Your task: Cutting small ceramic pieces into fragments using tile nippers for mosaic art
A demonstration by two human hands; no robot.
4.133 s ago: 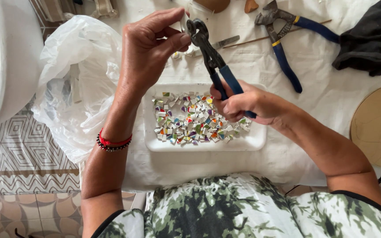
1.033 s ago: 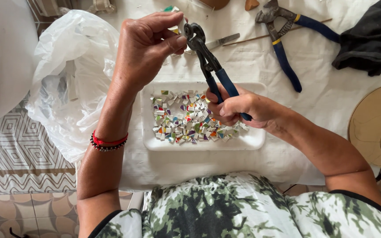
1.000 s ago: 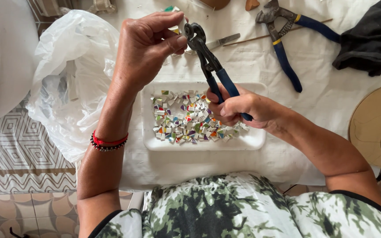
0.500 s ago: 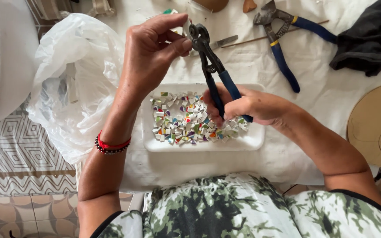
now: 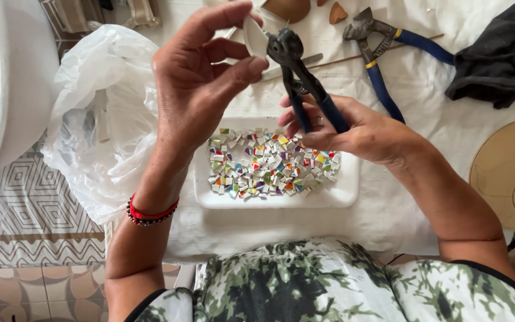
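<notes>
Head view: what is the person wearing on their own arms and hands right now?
Both forearms are bare, with no gloves. The left hand has a red band and a dark beaded bracelet together at the wrist. The right hand wears a ring on one finger. Short sleeves of a white top with a dark green leafy print end at the upper arms.

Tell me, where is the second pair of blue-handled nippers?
The spare nippers lie on the white cloth at the upper right, beyond the right hand, beside a dark rag.

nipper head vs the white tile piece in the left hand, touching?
Touching. Head view: the nippers in the right hand meet the edge of the white tile piece pinched by the left hand.
</notes>
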